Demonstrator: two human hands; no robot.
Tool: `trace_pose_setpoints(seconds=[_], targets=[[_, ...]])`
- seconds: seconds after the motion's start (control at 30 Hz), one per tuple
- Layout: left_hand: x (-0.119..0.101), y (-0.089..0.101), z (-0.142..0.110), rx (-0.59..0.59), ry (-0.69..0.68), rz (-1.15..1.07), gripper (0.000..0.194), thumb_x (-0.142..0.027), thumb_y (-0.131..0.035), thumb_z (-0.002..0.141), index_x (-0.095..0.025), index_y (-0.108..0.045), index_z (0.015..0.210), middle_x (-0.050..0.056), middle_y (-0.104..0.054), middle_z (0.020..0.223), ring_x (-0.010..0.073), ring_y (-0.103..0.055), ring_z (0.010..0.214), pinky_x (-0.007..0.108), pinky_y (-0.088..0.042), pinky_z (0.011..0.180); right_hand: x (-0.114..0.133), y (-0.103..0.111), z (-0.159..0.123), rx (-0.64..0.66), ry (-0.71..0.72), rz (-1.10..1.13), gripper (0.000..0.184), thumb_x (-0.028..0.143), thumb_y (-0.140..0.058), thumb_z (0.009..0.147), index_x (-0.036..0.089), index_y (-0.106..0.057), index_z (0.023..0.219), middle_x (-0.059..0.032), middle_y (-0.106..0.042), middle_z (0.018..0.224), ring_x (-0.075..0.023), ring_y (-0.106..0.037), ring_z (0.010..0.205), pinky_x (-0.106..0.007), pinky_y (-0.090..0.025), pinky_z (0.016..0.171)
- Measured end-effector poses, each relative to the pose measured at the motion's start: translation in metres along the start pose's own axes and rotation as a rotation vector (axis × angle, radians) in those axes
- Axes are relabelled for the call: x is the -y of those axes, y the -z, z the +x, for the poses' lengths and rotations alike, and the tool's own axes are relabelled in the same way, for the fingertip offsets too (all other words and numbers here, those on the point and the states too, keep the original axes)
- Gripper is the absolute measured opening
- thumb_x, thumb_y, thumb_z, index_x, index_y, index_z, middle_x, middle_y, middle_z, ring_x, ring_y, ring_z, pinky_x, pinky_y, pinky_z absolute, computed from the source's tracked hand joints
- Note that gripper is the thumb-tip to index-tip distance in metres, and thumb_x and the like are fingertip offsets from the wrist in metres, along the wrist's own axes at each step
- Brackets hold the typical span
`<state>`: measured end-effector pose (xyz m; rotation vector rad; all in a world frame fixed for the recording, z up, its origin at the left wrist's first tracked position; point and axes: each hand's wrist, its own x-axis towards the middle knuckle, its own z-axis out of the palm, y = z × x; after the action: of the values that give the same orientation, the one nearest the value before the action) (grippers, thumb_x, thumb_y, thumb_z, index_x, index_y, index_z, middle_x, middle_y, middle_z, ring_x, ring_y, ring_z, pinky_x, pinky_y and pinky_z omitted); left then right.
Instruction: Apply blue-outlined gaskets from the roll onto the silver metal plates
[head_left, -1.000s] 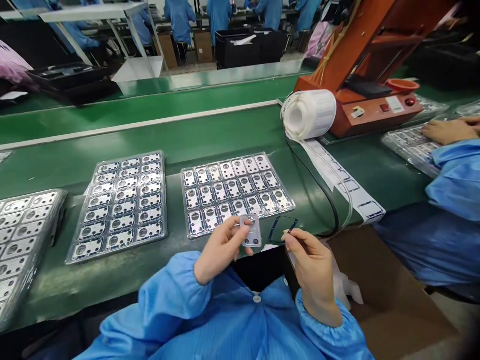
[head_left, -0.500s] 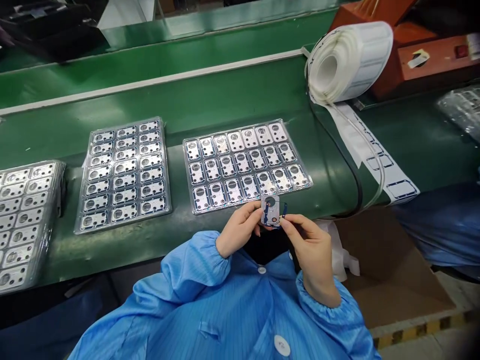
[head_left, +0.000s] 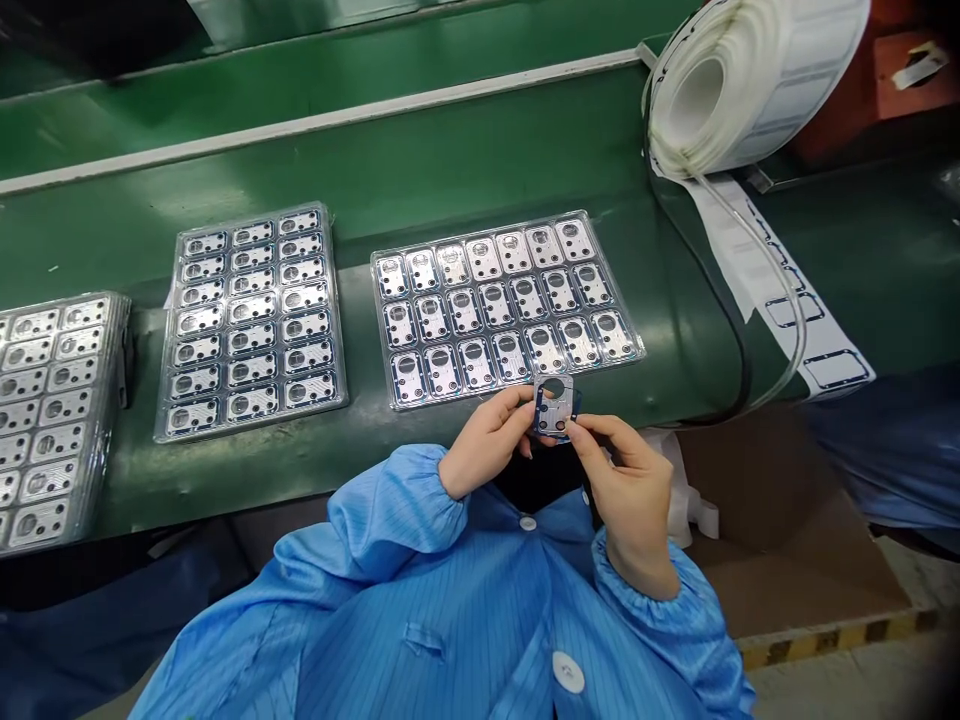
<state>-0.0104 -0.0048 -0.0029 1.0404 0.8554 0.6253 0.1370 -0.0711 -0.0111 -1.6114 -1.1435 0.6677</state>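
My left hand [head_left: 491,437] grips the left edge of a small silvery plate [head_left: 556,402] with one big round hole and smaller holes. From the right, my right hand [head_left: 622,475] pinches a thin dark-blue adhesive frame [head_left: 577,403] at the plate's lower right corner. Most of that frame is hidden by the plate and my fingers; how far it sticks to the plate I cannot tell. Just beyond my hands lies a clear tray [head_left: 517,392] filled with rows of similar plates.
Another tray of plates [head_left: 251,425] lies left of centre, and a stack of trays [head_left: 105,480] at far left. A roll of white backing [head_left: 757,90] trails a strip of blue frames [head_left: 844,365] at right. A black cable [head_left: 739,350] loops beside it. Below sits a cardboard box [head_left: 780,530].
The blue frame in my right hand has come from beside the plate onto its edge. My hands are now together. The view has tilted down.
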Motion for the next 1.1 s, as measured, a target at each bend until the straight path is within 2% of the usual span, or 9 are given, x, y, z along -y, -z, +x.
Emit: trace_pose_setpoints(seconds=[0.2,0.37,0.6,1.1], targets=[[0.0006,-0.0005,0.0004,0.001,-0.007,-0.012,0.035,-0.039,-0.052,0.094,-0.014,-0.060,0.118,0.007,-0.069,0.094,0.0104,-0.066,0.068,0.019,-0.047,0.055,0.0005,0.0007,0.0004,-0.001,0.023,-0.027,0.012,0.031,-0.070,0.086,0.021,-0.075,0.086,-0.0031,-0.072,0.084,-0.0165,-0.065,0.077,-0.029,-0.054,0.071],[0.0014,-0.0007,0.0005,-0.001,-0.003,-0.018,0.036,-0.040,-0.053,0.094,-0.014,-0.060,0.118,0.007,-0.069,0.092,0.0093,-0.063,0.065,0.019,-0.047,0.055,0.0013,0.0009,0.0008,-0.001,0.039,-0.041,0.010,0.031,-0.069,0.086,0.021,-0.075,0.086,-0.0027,-0.072,0.084,-0.0160,-0.065,0.077,-0.028,-0.053,0.070],[0.0033,-0.0003,0.0002,0.002,-0.017,-0.037,0.035,-0.039,-0.053,0.094,-0.014,-0.060,0.117,0.007,-0.069,0.093,0.0117,-0.066,0.073,0.019,-0.048,0.055,0.0018,0.0014,0.0013,-0.006,0.071,-0.085,0.010,0.029,-0.068,0.087,0.021,-0.074,0.086,-0.0031,-0.071,0.083,-0.0159,-0.064,0.076,-0.028,-0.053,0.069],[0.0023,-0.0011,0.0005,0.007,-0.017,-0.063,0.031,-0.033,-0.052,0.095,-0.012,-0.059,0.116,0.008,-0.068,0.096,0.0116,-0.067,0.074,0.019,-0.051,0.057,0.0038,0.0001,0.0028,-0.049,0.376,-0.238,0.006,0.015,-0.067,0.087,0.020,-0.071,0.089,-0.0019,-0.072,0.081,-0.0153,-0.067,0.075,-0.028,-0.053,0.068]])
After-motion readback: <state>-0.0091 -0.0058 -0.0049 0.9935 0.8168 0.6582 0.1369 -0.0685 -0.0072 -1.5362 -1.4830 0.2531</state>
